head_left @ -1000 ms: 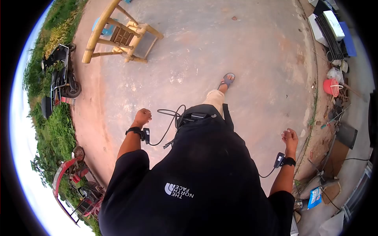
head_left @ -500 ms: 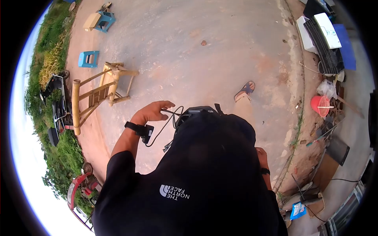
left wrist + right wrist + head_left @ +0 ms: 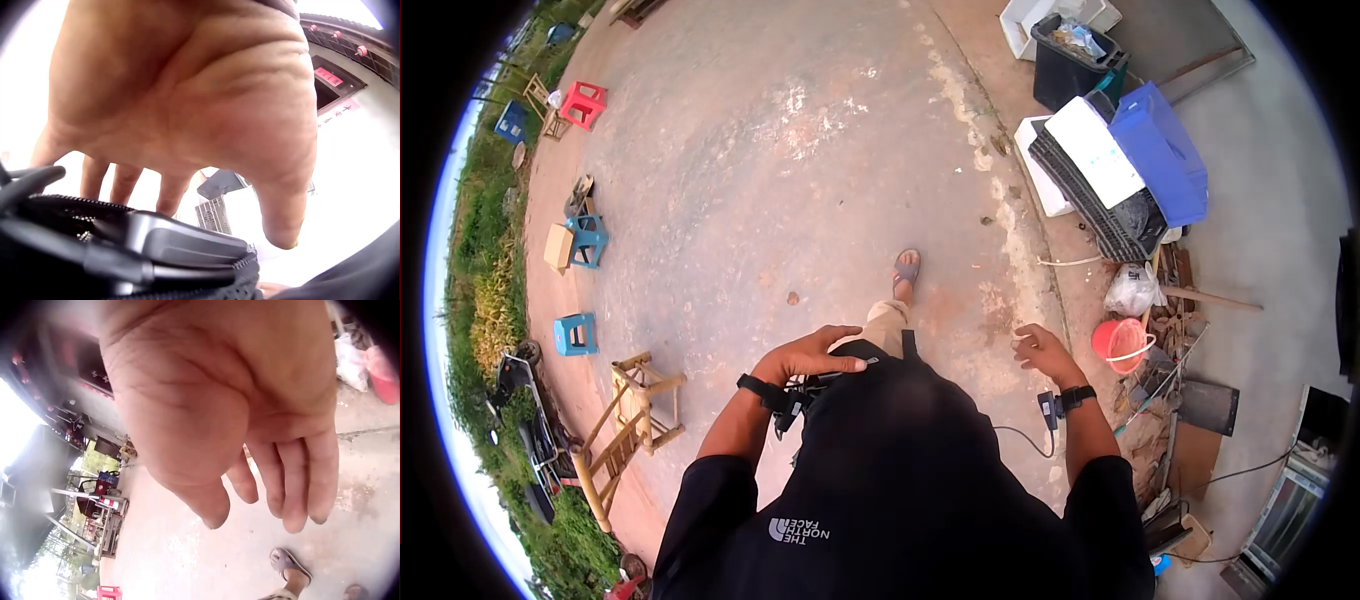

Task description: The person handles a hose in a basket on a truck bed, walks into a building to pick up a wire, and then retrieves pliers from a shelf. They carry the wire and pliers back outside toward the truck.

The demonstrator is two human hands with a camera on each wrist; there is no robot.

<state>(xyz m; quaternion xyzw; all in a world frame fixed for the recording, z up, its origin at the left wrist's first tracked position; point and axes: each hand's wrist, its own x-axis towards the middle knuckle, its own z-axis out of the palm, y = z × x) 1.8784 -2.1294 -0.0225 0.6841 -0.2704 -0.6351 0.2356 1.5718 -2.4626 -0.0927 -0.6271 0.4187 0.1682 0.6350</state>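
Note:
In the head view my left hand (image 3: 812,355) hovers at the front of the waist, fingers extended and thumb apart. Close by it, the left wrist view has a black pouch (image 3: 69,212) with a mesh edge, a smooth dark device (image 3: 187,240) and a thick black cable (image 3: 31,187). Nothing shows in the palm there. My right hand (image 3: 1045,352) hangs out to the other side with loosely bent fingers, and the right wrist view shows its palm bare. Each wrist wears a black strap with a small camera. One sandalled foot (image 3: 907,265) is on the concrete.
A bamboo chair (image 3: 635,400), blue stools (image 3: 576,335) and a red stool (image 3: 584,104) stand at left, by a parked motorcycle (image 3: 540,430). On the right are a red bucket (image 3: 1118,345), a white bag (image 3: 1133,290), a blue sheet-like box (image 3: 1165,150) and a black bin (image 3: 1075,65).
The person has walked forward, so the chair and stools slide back in view and the bin appears. My left hand moves in to the waist; the right swings back, then forward.

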